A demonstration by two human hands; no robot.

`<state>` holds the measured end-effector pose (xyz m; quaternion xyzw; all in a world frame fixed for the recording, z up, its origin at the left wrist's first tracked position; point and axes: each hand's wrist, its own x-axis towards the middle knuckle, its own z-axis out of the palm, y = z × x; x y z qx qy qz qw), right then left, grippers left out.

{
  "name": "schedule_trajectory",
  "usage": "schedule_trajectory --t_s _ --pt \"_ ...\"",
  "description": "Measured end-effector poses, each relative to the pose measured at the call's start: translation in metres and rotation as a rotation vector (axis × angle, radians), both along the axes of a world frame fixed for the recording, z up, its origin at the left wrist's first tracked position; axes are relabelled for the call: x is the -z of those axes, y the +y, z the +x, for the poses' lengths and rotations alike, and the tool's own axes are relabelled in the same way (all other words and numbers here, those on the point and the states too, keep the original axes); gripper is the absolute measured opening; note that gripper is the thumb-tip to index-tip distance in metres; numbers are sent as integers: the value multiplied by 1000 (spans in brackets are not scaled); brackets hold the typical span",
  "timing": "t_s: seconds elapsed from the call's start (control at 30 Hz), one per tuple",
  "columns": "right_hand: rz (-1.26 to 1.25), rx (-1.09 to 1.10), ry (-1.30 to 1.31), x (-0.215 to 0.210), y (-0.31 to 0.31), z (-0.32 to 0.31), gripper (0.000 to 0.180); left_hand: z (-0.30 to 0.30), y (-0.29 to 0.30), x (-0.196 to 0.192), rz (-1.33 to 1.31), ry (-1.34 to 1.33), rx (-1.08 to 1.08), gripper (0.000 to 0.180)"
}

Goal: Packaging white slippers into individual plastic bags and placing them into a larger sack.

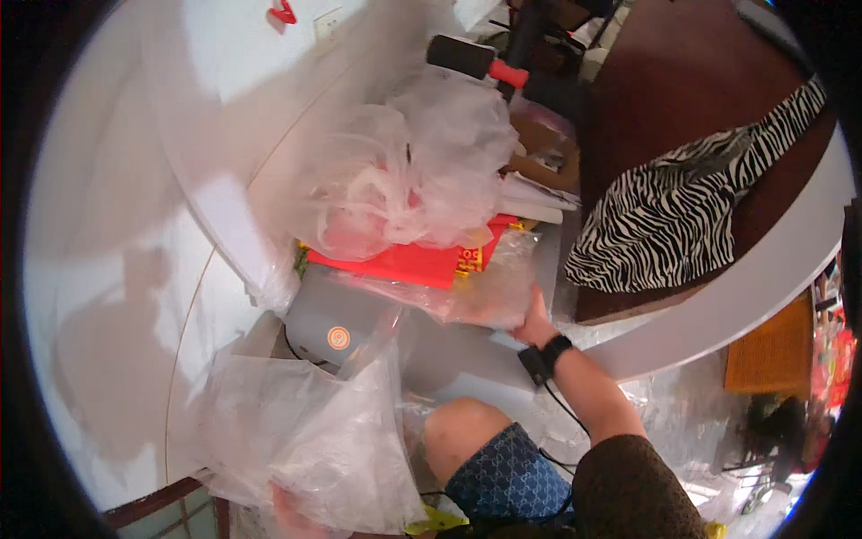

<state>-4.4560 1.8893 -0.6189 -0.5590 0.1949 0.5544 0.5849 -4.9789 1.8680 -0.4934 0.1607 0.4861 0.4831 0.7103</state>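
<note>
Head feed, my notes: right hand [536, 325] at the edge of clear plastic film [494, 292], grip unclear. Left hand [291, 508] low, blurred behind a translucent plastic sheet [310, 440]. I see bunched translucent bags [422, 162] overlapping a red-and-gold packet [395, 264]; zebra-print fabric bag [660, 225] rightward, on a dark brown tabletop [673, 81].

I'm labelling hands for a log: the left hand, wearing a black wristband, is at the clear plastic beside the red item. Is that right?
No: it is the right hand, wearing a black wristband, that is at the clear plastic beside the red item, as the head view shows.
</note>
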Motion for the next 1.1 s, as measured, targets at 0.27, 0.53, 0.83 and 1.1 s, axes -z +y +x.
schedule_trajectory --t_s 0.27,0.53,0.83,1.1 --pt "177 -1357 -492 -52 26 -118 43 22 -14 -44 100 180 -224 63" --pt "18 -1677 -2049 18 154 -136 48 3 -14 -74 -72 -75 -298 56" --pt "-213 -1686 -2055 42 186 -105 39 -25 -45 -41 -11 447 -372 58" --pt "-85 -1541 -1670 -30 211 -139 49 -10 -58 -84 154 1203 126 46"
